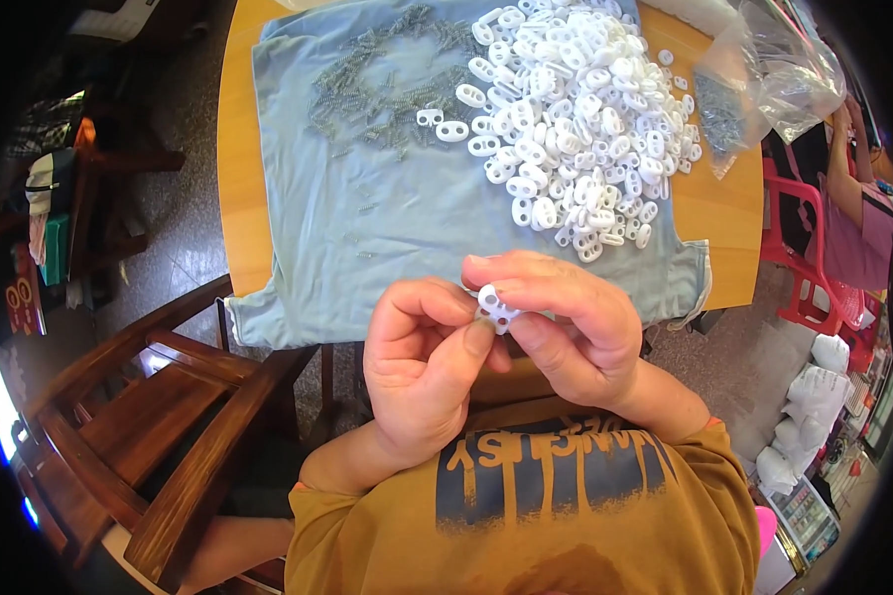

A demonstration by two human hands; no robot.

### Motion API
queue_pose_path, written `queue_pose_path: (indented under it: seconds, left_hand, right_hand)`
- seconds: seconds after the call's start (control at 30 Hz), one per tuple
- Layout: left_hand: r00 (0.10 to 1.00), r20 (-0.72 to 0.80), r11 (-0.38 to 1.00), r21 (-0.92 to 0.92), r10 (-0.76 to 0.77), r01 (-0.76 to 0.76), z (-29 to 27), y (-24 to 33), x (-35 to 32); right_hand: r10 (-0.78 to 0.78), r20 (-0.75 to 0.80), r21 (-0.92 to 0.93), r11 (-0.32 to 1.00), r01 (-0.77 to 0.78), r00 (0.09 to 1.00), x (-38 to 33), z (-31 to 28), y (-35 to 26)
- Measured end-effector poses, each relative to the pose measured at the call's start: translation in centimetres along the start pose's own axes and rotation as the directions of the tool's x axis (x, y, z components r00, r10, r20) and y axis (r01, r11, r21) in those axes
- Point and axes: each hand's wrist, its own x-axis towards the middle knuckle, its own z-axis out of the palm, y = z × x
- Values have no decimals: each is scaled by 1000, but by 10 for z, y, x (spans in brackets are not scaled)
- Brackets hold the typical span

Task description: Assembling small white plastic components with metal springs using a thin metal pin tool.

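My left hand (422,367) and my right hand (566,332) meet in front of my chest, both pinching one small white plastic piece with two holes (494,305). Whether a spring is between the fingers is hidden. Beyond my hands, a large heap of the same white plastic pieces (575,109) lies on a light blue cloth (367,218) spread over the round wooden table (236,149). A scatter of small metal springs (387,84) lies on the cloth to the left of the heap.
A clear plastic bag (764,79) with more springs sits at the table's right edge. A dark wooden chair (159,416) stands at my left. Another person sits at the far right beside a red plastic chair (799,248). White bags (814,397) lie on the floor.
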Motion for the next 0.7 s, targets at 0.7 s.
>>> queue_pose_path:
  seconds: [0.7]
  left_hand:
    - [987, -115, 990, 101, 110, -98, 9, -10, -2]
  right_hand:
    - [38, -233, -25, 999, -45, 972, -2, 7, 3]
